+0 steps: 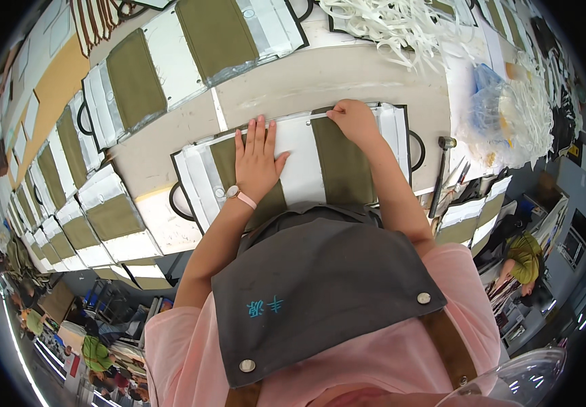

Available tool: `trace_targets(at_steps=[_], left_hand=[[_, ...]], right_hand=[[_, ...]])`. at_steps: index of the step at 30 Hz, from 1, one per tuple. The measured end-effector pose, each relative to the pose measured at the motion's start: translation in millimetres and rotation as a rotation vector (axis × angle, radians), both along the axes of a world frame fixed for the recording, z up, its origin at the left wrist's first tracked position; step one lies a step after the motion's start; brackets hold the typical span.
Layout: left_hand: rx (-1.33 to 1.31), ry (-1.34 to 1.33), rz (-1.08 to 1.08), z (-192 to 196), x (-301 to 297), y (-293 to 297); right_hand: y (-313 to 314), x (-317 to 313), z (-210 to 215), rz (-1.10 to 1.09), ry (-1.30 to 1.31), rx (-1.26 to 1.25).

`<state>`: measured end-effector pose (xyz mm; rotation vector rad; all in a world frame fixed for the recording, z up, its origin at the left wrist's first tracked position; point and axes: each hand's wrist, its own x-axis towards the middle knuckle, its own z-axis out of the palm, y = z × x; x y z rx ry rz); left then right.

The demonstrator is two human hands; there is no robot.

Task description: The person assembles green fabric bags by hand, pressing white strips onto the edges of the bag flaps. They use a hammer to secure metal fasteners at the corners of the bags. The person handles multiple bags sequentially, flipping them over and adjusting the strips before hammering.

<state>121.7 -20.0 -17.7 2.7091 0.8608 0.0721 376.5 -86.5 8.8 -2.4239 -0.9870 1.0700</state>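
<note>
A flat bag panel lies on the table in front of me, white with two olive-green bands, black edging and a black loop handle at each end. My left hand rests flat on it, fingers spread over the left green band and the white middle. At the panel's far edge, my right hand is closed, thumb and fingertips pinched together by the top of the right green band. Whatever sits between those fingertips is too small or hidden to make out.
A hammer lies right of the panel, beside some thin pointed tools. More green-and-white panels cover the table's far side and left. White strips are heaped at the back, clear plastic bags at right. People work in the background.
</note>
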Motion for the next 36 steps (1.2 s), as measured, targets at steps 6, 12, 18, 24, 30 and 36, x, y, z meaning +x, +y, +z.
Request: trace_targets(at_steps=[6, 12, 18, 24, 30, 36], left_hand=[[-0.011, 0.006, 0.001, 1, -1, 1], [0.005, 0.007, -0.003, 0, -1, 1], [0.044, 0.011, -0.023, -1, 0, 0], [0.053, 0.043, 0.017, 6, 9, -4], [-0.010, -0.023, -0.092, 13, 51, -20], [-0.061, -0.023, -0.201, 4, 63, -13]], right_hand=[[0, 6, -1, 0.053, 0.035, -0.004], [2, 4, -7, 0.082, -0.054, -0.004], [2, 4, -3, 0.079, -0.034, -0.013], [3, 0, -11, 0.081, -0.114, 0.000], [5, -9, -8, 0.129, -0.252, -0.018], [-27, 29, 19, -0.018, -0.144, 0.015]])
